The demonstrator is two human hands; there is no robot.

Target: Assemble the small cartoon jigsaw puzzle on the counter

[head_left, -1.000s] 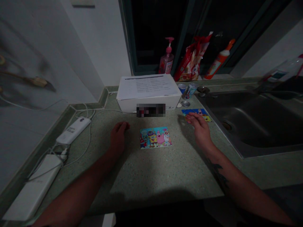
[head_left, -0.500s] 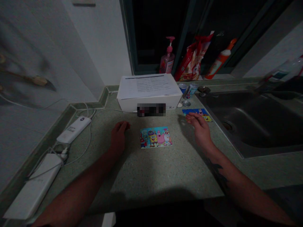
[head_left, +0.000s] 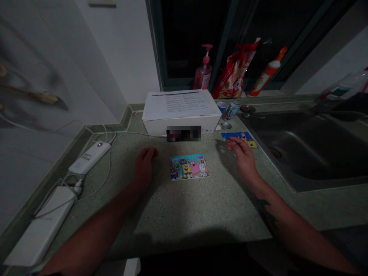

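Note:
My left hand [head_left: 145, 166] rests on the speckled green countertop [head_left: 161, 214] in a loose curl, holding nothing. Just right of it lies a picture card [head_left: 189, 167] printed with bright cartoon characters, and the hand is beside the card, apart from it. My right hand [head_left: 243, 157] hovers low with its fingers extended, empty. Its fingertips cover the left part of a second cartoon card [head_left: 243, 138]. Whether they touch that card I cannot tell.
A white box [head_left: 181, 124] topped with printed paper stands behind the cards, with cans [head_left: 231, 110] to its right. A steel sink [head_left: 304, 149] lies right. White power banks [head_left: 40, 228] and cables sit left. Bottles stand on the windowsill.
The view has drifted slightly as my head moved. Both hands and both cards hold their places on the counter.

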